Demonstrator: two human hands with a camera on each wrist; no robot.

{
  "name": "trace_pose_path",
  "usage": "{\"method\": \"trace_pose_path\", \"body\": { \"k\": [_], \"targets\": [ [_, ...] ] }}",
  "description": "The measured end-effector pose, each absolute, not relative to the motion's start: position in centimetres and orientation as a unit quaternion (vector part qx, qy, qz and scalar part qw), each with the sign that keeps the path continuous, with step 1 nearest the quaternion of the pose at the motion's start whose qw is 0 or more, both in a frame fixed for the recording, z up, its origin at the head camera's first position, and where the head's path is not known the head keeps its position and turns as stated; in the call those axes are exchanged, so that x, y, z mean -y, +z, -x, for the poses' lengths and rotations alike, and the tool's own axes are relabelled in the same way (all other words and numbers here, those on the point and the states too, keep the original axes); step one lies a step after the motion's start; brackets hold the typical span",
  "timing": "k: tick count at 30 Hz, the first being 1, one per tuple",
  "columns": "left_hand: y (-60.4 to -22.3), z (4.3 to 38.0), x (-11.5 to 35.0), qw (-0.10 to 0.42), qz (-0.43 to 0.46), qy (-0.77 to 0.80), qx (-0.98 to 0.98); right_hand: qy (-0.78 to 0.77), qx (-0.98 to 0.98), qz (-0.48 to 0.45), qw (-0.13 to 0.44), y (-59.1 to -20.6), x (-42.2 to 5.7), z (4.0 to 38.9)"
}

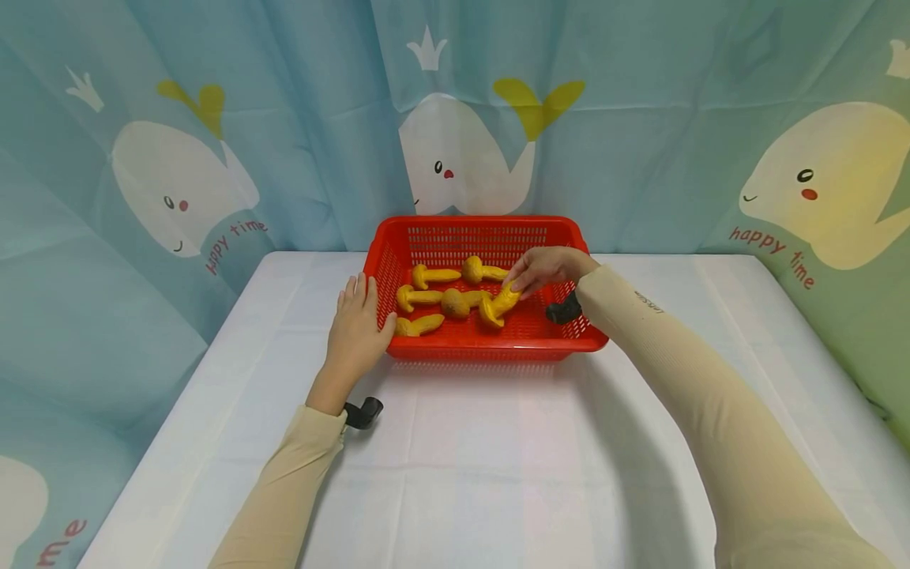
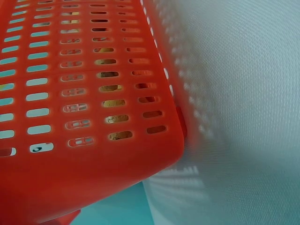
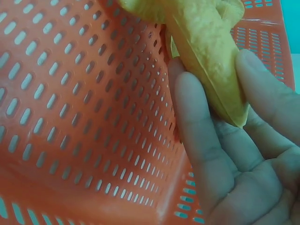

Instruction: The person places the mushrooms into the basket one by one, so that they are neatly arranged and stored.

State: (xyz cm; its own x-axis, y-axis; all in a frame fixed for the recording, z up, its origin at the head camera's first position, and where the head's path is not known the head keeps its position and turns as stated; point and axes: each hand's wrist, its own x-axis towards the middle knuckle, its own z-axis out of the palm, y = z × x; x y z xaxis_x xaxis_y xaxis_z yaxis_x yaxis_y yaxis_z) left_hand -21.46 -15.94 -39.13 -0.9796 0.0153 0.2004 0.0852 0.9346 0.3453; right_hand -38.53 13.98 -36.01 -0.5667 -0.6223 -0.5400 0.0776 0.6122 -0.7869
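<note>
A red plastic basket (image 1: 490, 344) with slotted walls stands near the back of the table and holds several yellow mushrooms (image 1: 455, 303). By its stem, my right hand (image 1: 549, 267) pinches one yellow mushroom (image 1: 502, 305) between thumb and fingers, over the basket's right half. In the right wrist view that mushroom (image 3: 211, 61) has its tapered stem end toward the palm, its cap cut off by the top edge. My left hand (image 1: 359, 328) rests at the basket's left side, its fingers extended along the rim. The left wrist view shows the slotted outer wall (image 2: 93, 164), with no fingers visible.
A white cloth (image 1: 455, 474) covers the table. Behind it and at the sides hangs a blue-green curtain (image 1: 313, 118) printed with whales, close to the basket's back. Black wrist camera mounts sit on both wrists, the right one (image 1: 564, 309) overlapping the basket.
</note>
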Motion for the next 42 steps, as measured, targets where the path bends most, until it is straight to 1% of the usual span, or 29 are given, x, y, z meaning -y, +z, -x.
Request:
{"method": "trace_pose_path", "body": {
  "k": [13,20,23,32,42],
  "targets": [
    [-39.0,21.4,15.9,0.094,0.024,-0.175,0.98,-0.381,-0.79,0.168,0.449,-35.9,-13.8,38.2],
    [-39.0,21.5,15.9,0.094,0.023,-0.175,0.98,-0.38,-0.794,0.164,0.446,-36.2,-13.8,38.4],
    [-39.0,21.4,15.9,0.094,0.022,-0.173,0.98,-0.378,-0.8,0.162,0.436,-36.4,-13.9,38.4],
    [-39.1,21.4,15.8,0.091,0.019,-0.173,0.981,-0.372,-0.836,0.141,0.378,-36.8,-13.9,38.2],
    [-39.2,21.5,15.9,0.092,0.02,-0.174,0.98,-0.377,-0.851,0.123,0.344,-37.2,-13.6,38.3]
  ]
}}
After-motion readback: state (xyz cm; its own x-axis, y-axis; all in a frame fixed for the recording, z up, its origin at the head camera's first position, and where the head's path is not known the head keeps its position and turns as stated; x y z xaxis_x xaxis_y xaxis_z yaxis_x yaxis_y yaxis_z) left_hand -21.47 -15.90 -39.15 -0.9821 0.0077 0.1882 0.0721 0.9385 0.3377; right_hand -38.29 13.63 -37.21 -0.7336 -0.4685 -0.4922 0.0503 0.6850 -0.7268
